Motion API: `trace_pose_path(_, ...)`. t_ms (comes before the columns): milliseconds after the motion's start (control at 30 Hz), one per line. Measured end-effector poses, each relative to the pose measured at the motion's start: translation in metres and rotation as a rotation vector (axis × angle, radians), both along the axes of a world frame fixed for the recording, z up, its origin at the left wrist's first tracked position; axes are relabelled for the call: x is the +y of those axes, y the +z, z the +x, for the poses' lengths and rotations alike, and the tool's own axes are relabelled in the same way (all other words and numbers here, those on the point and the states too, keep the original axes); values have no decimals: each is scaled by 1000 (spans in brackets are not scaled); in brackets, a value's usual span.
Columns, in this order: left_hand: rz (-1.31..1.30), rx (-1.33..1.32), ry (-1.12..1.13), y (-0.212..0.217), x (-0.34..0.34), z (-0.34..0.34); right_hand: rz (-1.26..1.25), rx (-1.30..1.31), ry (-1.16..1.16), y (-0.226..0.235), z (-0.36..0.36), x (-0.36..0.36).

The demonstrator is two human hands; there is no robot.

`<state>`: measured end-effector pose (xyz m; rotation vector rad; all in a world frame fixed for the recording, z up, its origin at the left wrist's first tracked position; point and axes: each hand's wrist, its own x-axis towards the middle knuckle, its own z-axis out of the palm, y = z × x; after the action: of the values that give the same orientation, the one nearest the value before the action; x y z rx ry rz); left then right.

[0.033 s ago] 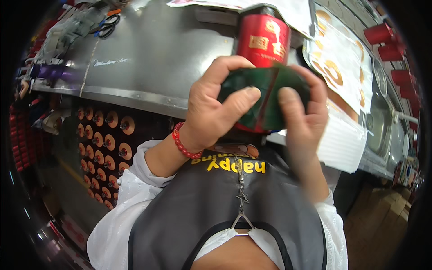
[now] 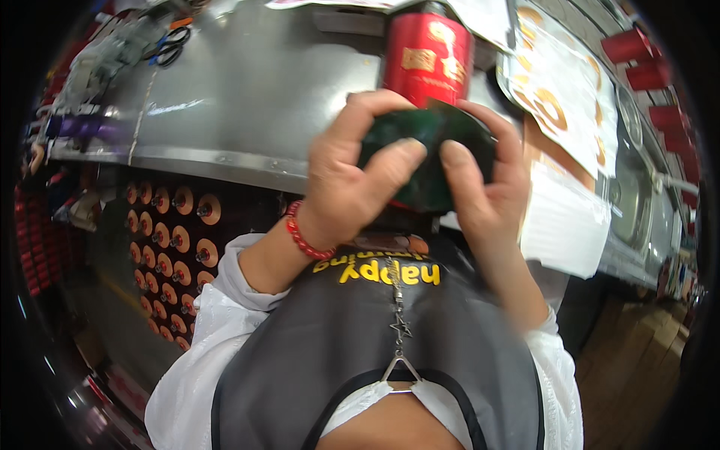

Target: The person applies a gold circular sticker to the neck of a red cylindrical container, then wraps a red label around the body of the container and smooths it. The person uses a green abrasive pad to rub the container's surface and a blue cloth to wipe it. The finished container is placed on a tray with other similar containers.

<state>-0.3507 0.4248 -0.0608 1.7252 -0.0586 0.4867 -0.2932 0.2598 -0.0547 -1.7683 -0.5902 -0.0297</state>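
Both hands are closed round a dark green, glossy, rounded piece whose kind I cannot make out. My left hand has its thumb flat on the near face and its fingers curled over the far edge. On the other side my right hand grips it likewise, the two thumbs close together. Just beyond and partly behind the piece is a red container with gold markings and a dark top. The hands and the green piece hide its lower part, and a sliver of red shows below them.
A steel counter runs across, with scissors and clear plastic bags at far left. At right lie a tray with printed white sheets, a sink and several red containers. Rows of round-capped bottles stand below the counter's edge.
Both hands and the green piece have shifted slightly left in view, as has the red container. A dark slit seen between the thumbs no longer shows clearly.
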Motion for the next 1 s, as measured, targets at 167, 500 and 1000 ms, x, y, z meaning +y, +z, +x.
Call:
trace_pose_path(167,-620,136,54,-34,9,-13,147,214,-108,-28,-7,-27)
trace_pose_path(500,404,61,420,-72,61,-15,-700,-439,-106,-12,-19,-196)
trace_pose_path(1000,535,-115,-478,13,-100,-22,-804,-249,-52,-26,-40,-224)
